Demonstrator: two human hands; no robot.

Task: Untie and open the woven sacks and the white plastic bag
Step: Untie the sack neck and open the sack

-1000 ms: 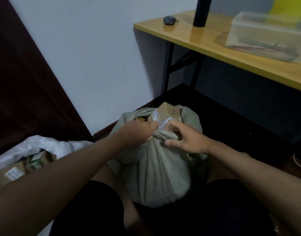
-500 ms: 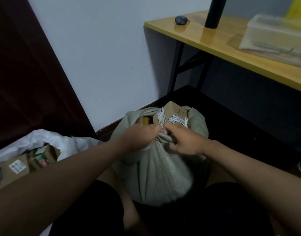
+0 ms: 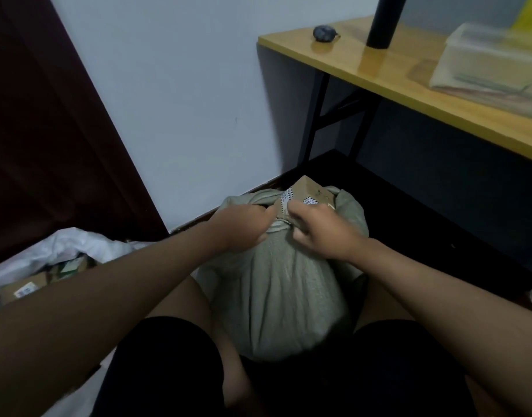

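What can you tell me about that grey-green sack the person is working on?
The woven sack is a dull grey-green, coarse plastic-looking weave, bulging full and standing upright on the floor between the person's knees. Its neck is bunched tight near the top, with vertical creases running down from it. The left hand and the right hand both grip the gathered neck. Behind the hands the mouth gapes a little, and a brown cardboard box with printed tape pokes out.
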